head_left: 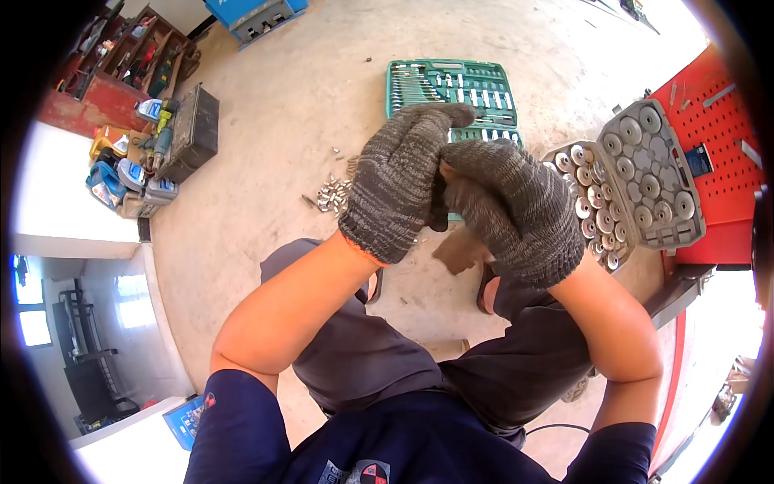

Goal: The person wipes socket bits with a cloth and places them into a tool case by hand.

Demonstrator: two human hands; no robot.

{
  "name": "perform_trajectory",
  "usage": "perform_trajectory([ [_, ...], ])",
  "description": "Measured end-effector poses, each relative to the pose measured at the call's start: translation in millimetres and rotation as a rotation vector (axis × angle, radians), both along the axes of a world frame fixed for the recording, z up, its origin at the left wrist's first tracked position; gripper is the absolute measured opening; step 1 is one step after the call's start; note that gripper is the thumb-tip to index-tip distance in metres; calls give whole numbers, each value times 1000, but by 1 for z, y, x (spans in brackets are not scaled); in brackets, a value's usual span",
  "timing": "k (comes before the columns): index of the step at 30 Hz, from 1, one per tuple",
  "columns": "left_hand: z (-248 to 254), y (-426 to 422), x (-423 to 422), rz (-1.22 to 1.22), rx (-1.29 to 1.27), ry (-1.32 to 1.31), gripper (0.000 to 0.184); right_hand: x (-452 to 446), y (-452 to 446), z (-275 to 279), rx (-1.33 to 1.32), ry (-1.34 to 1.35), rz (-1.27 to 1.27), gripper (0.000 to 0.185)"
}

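Both hands wear grey-black knit gloves and meet in front of me, above the floor. My left hand [395,177] is closed, with its fingers curled toward the other hand; whatever it grips is hidden by the glove. My right hand [524,210] is closed on a brown rag [459,250], whose loose end hangs below the fingers. Beyond the hands lies an open green socket set case [484,73] with wrenches and sockets in it. Left of my left hand, a pile of loose metal sockets [333,195] lies on the floor.
On the right, an open grey case [693,230] holds several round metal cups [597,196], beside a red pegboard cabinet [726,121]. At left stand a black toolbox [197,133], bottles [133,173] and a red shelf [89,105]. A blue machine [254,16] is at the back.
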State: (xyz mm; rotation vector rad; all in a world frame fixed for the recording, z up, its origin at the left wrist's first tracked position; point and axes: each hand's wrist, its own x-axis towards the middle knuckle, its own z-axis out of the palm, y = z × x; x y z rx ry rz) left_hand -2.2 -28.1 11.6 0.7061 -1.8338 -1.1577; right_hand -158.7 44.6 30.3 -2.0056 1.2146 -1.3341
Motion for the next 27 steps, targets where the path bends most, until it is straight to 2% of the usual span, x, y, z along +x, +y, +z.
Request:
perform_trajectory([
  [1, 2, 1, 0, -15, 213, 73, 37, 0, 4, 6, -1, 0, -3, 19],
  [2, 2, 0, 2, 16, -178, -28, 36, 1, 11, 17, 308, -148, -4, 20],
  [3, 2, 0, 4, 49, -568, -130, 35, 1, 12, 18, 465, -223, 5, 20],
  [4, 2, 3, 3, 51, -565, -132, 35, 1, 13, 18, 620, -297, 0, 20],
  [5, 3, 7, 0, 38, -330, -68, 31, -1, 10, 9, 581, -405, 3, 20],
  [7, 4, 12, -3, 28, -96, -6, 27, -3, 2, 0, 493, -501, -8, 21],
  [9, 8, 14, -6, 32, 4, 166, 22, -1, -2, 2, 483, -518, -12, 21],
  [10, 10, 14, -6, 28, 3, 163, 22, -1, -2, 4, 470, -534, -18, 20],
  [11, 12, 14, -5, 36, -9, 127, 22, -2, -1, 4, 467, -537, -22, 20],
  [13, 12, 12, -3, 43, -20, 88, 24, -4, 4, 4, 398, -314, 7, 23],
  [14, 8, 9, -3, 50, -101, 83, 22, -5, 4, 4, 397, -316, 8, 23],
  [16, -1, 1, 0, 54, -181, 73, 22, -5, 2, 0, 81, 40, 2, 26],
  [17, -5, -4, 4, 66, -412, -100, 23, -5, 1, -4, -68, 188, -26, 28],
  [18, -6, -6, 7, 76, -642, -272, 25, -3, 2, -3, -69, 185, -27, 28],
  [19, -6, -5, 7, 76, -644, -274, 25, -1, 4, -1, -77, 171, -33, 30],
  [20, -6, -4, 6, 63, -451, -256, 28, 1, 4, -1, -86, 159, -37, 32],
  [22, -5, 0, 6, 53, -256, -236, 30, 0, 1, -10, -145, 193, -48, 36],
  [25, 0, 5, 4, 14, -213, -216, 30, -5, 1, 0, -196, 308, -66, 41],
  [27, 1, 2, 3, -13, 52, -176, 29, -10, 1, 6, -173, 427, -54, 43],
])
